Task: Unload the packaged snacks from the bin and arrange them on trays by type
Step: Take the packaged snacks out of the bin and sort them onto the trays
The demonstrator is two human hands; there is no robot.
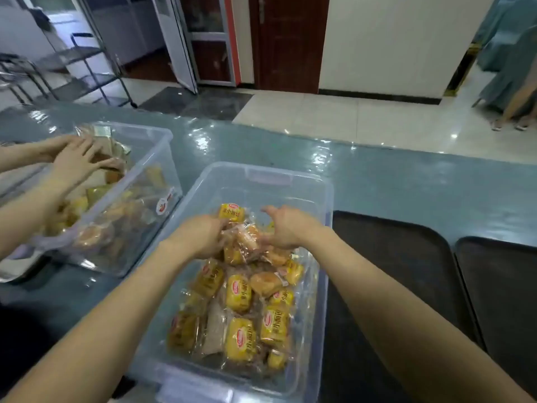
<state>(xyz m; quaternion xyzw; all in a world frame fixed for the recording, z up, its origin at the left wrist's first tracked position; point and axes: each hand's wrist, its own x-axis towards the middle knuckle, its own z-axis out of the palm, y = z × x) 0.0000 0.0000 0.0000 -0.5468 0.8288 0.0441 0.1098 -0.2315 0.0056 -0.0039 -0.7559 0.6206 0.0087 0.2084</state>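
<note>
A clear plastic bin (325, 199) stands in front of me on the blue-grey counter, holding several yellow-wrapped small breads (239, 292) and clear-wrapped brown buns (266, 282). Both my hands are down inside it, over the middle of the pile. My left hand (200, 237) is closed on a bunch of packets, with a yellow one (231, 212) sticking up past its fingers. My right hand (286, 228) presses on the same bunch of clear-wrapped buns (247, 238) from the other side. Two dark trays (406, 257) (499, 283) lie to the right of the bin.
A second clear bin (162, 158) of mixed snacks stands at the left, with another person's two hands (75, 158) in it. A metal tray (17, 271) peeks out below that bin. Beyond the counter (406, 181) are tiled floor, a rack, doors and a standing person at far right.
</note>
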